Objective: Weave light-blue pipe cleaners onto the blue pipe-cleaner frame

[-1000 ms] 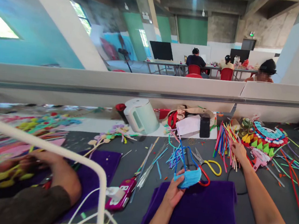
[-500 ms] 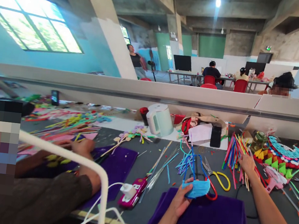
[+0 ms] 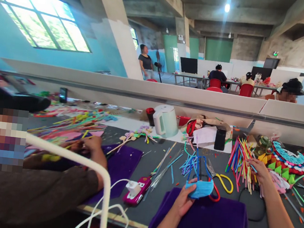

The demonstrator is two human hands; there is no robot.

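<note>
My left hand (image 3: 186, 198) is closed on a small blue basket-shaped piece (image 3: 202, 189) of fuzzy pipe cleaners, with thin darker blue strands rising above it. It is held over the back edge of a folded purple cloth (image 3: 202, 222). My right hand (image 3: 262, 174) is beside a pile of multicoloured pipe cleaners (image 3: 242, 157), its fingers pinched on what looks like a short blue pipe cleaner (image 3: 252, 167). Scissors (image 3: 222, 180) with one yellow and one red handle lie between my hands, partly behind the blue piece. Short blue pipe cleaners (image 3: 188, 165) lie behind it.
A pale kettle (image 3: 166, 121), a dark phone (image 3: 219, 139) and a glass jar (image 3: 264, 145) stand or lie along the back. A purple power strip (image 3: 137, 191) with a white cable is at left. A white tube (image 3: 81, 155) crosses before a co-worker's arm (image 3: 78, 182). Colourful decoration (image 3: 291, 161) lies at right.
My right hand has moved right, off the middle of the pipe cleaner pile, and a bit of blue now shows at its fingertips. My left hand still holds the blue piece, nearly unmoved.
</note>
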